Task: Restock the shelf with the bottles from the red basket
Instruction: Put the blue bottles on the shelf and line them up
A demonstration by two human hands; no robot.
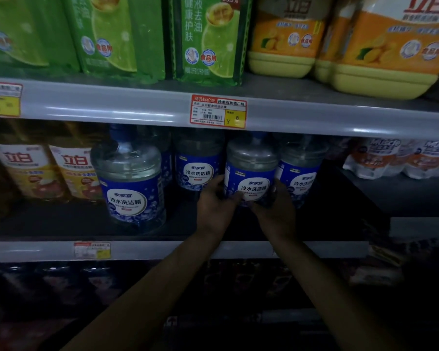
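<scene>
Head view.

1. Held item: a clear plastic bottle with a blue label and blue cap (pixel 251 171) stands upright within the middle shelf bay. The hands hide its base, so contact with the shelf floor cannot be confirmed.
2. Left hand (pixel 217 201): grip closed on the bottle's lower left side, thumb lying across the front of the label.
3. Right hand (pixel 276 206): grip closed on the bottle's lower right side, fingers wrapped towards the back.
4. Both forearms reach up over the grey front rail of the middle shelf (pixel 162 250).
5. Matching stock on the same shelf:
   - one blue-labelled bottle at the front left (pixel 131 178), well forward of the row;
   - one further back (pixel 196 163), just left of the held bottle;
   - one just beside the held bottle on the right (pixel 300 171).
6. Neighbouring stock: amber bottles with yellow labels (pixel 23 171) at the far left; white-and-orange soft pouches (pixel 395 158) at the far right.
7. Upper shelf: green refill packs (pixel 208 39) on the left, orange-and-yellow jugs (pixel 284 39) on the right.
8. A red-and-yellow price tag (pixel 218 111) sits on the upper shelf rail, directly above the held bottle.
</scene>
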